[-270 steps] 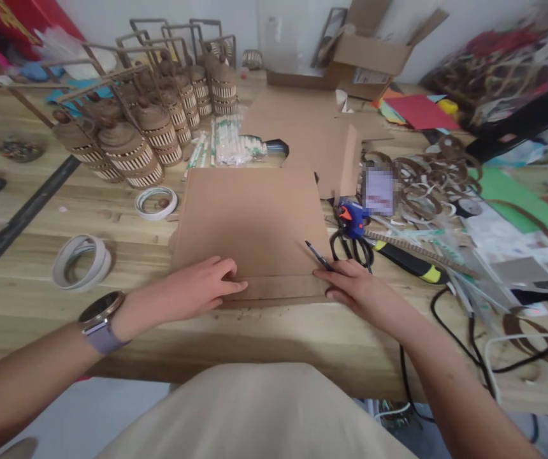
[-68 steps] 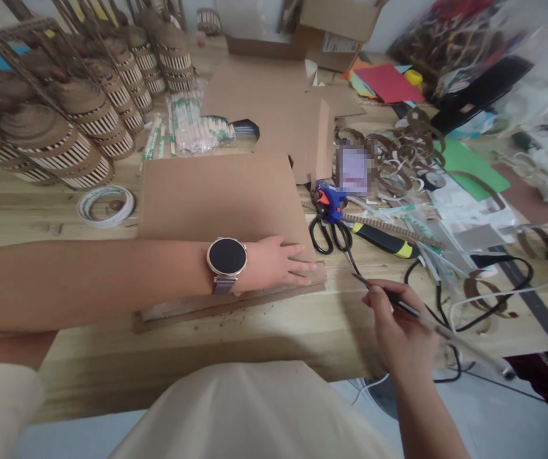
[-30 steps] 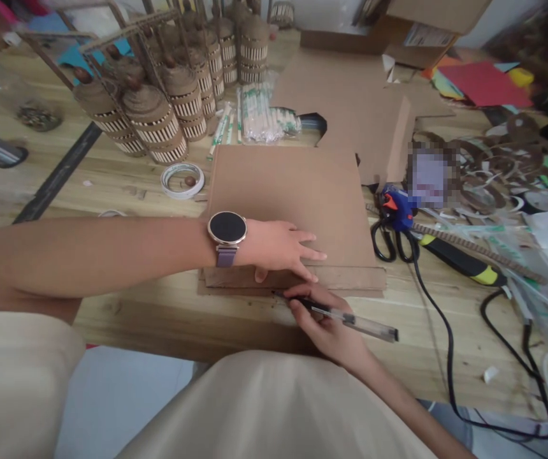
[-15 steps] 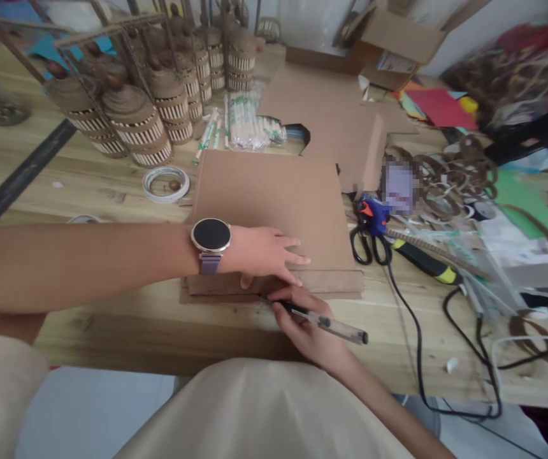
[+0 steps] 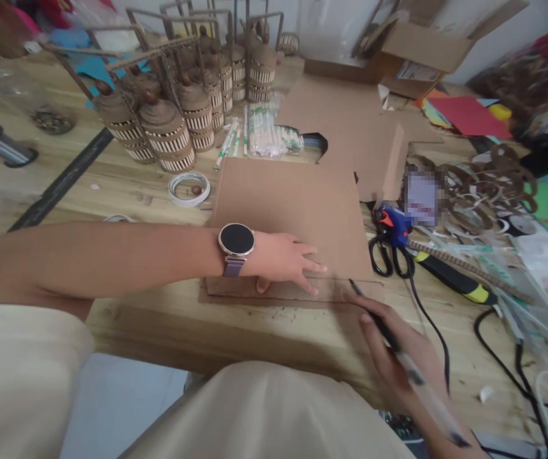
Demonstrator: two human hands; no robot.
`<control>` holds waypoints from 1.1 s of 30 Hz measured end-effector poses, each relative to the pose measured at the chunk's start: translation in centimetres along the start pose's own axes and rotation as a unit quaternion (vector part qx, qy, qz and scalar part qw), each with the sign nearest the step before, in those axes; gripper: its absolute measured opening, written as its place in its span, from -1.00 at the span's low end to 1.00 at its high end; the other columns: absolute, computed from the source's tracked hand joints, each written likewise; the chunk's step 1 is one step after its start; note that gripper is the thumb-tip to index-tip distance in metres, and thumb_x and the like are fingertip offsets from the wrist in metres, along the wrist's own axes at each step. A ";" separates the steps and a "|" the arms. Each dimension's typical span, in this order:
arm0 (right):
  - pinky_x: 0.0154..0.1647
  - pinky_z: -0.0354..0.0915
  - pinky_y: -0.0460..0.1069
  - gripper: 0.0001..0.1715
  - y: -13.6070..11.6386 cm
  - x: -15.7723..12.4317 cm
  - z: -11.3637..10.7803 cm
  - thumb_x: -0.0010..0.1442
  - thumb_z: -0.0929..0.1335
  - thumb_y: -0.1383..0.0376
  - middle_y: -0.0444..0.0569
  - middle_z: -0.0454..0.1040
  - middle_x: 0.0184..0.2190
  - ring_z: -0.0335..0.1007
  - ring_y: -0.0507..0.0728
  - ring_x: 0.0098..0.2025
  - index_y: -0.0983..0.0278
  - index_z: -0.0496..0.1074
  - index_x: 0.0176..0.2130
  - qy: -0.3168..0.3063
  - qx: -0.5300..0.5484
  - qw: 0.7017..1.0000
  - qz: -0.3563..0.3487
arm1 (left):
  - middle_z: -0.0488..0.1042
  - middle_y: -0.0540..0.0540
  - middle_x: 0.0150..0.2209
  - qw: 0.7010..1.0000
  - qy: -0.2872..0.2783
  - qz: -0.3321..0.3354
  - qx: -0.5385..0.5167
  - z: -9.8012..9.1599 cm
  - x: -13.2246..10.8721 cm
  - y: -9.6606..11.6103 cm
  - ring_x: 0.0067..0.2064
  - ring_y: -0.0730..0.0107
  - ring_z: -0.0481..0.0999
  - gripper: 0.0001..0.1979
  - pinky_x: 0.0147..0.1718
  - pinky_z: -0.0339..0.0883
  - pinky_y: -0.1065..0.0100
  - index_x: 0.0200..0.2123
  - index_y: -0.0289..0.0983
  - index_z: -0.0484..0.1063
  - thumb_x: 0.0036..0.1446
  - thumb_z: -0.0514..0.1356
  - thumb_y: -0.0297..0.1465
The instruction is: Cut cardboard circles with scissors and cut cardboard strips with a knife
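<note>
My left hand point(image 5: 288, 258) lies flat with fingers spread on a square cardboard sheet point(image 5: 288, 194), pressing it near its front edge. Under that sheet, a cardboard strip point(image 5: 236, 290) sticks out along the front. My right hand point(image 5: 398, 347) is closed around a black-tipped pen with a clear barrel point(image 5: 412, 376). The pen's tip points at the front right part of the cardboard; whether it touches is hard to tell, since the hand is blurred.
Several lantern-like cardboard models point(image 5: 166, 134) stand at the back left. A tape roll point(image 5: 188, 189) sits left of the sheet. To the right lie a blue glue gun point(image 5: 396, 224), black-handled scissors point(image 5: 391, 258), a utility knife point(image 5: 455, 277) and cables. Wrapped sticks point(image 5: 267, 131) lie behind.
My right hand has moved right and lifted the pen away from the front strip near my left hand. My left hand stays flat on the cardboard. The whole view has shifted slightly.
</note>
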State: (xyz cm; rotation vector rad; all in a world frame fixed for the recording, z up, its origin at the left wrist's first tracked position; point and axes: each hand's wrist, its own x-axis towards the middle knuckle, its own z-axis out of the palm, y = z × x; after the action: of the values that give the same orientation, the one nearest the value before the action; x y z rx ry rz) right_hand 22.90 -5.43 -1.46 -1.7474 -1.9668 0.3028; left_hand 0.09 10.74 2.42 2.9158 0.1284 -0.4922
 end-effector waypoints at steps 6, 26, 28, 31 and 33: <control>-0.03 0.50 0.14 -0.65 -0.5 0.8 3.0 0.39 0.23 0.24 0.01 0.64 -0.03 0.60 0.28 -0.02 0.14 0.49 0.05 -0.026 -0.034 0.997 -0.062 | 0.24 0.07 0.38 0.999 0.010 -0.019 0.031 0.4 -1.9 0.9 0.34 0.04 0.23 -0.25 0.27 0.19 0.10 0.14 0.12 0.46 -0.13 0.45 -0.53; -0.45 0.43 -0.08 -0.76 -8.2 2.6 5.0 0.25 0.29 0.29 -0.21 0.58 -0.50 0.48 0.04 -0.55 0.11 0.54 -0.15 -0.128 0.221 0.963 -0.083 | 0.12 0.11 0.43 0.998 -0.031 -0.053 -0.005 1.1 -4.4 0.5 0.43 -0.11 0.07 -0.24 0.30 0.02 -0.18 0.12 0.20 0.47 -0.16 0.46 -0.48; -0.50 0.39 -0.10 -0.80 -8.9 2.9 5.7 0.23 0.31 0.30 -0.21 0.57 -0.51 0.46 0.03 -0.57 0.13 0.53 -0.20 -0.146 0.237 0.957 -0.079 | 0.16 0.15 0.41 0.999 -0.013 -0.052 -0.004 1.3 -4.4 0.4 0.41 -0.09 0.10 -0.23 0.30 0.04 -0.15 0.11 0.23 0.47 -0.19 0.47 -0.49; -0.47 0.40 -0.09 -0.82 -9.8 3.5 6.4 0.24 0.31 0.34 -0.18 0.58 -0.48 0.48 0.04 -0.52 0.16 0.52 -0.23 -0.161 0.242 0.953 -0.088 | 0.12 0.15 0.43 0.998 -0.020 -0.054 0.008 1.3 -4.4 0.4 0.42 -0.06 0.08 -0.20 0.31 0.02 -0.14 0.14 0.24 0.43 -0.16 0.47 -0.49; -0.41 0.43 -0.06 -0.81 -10.2 3.8 6.8 0.24 0.30 0.35 -0.14 0.60 -0.43 0.50 0.05 -0.48 0.18 0.52 -0.22 -0.163 0.235 0.953 -0.103 | 0.08 0.15 0.44 0.998 -0.033 -0.058 0.008 1.1 -4.4 0.5 0.44 -0.03 0.05 -0.19 0.33 -0.01 -0.15 0.16 0.24 0.41 -0.13 0.46 -0.50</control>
State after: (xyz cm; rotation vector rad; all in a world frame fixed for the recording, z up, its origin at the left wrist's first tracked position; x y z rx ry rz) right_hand 10.48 -2.26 -1.64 -1.2341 -2.0576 0.9512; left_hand -4.31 9.79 2.92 2.9160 0.2857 -0.6090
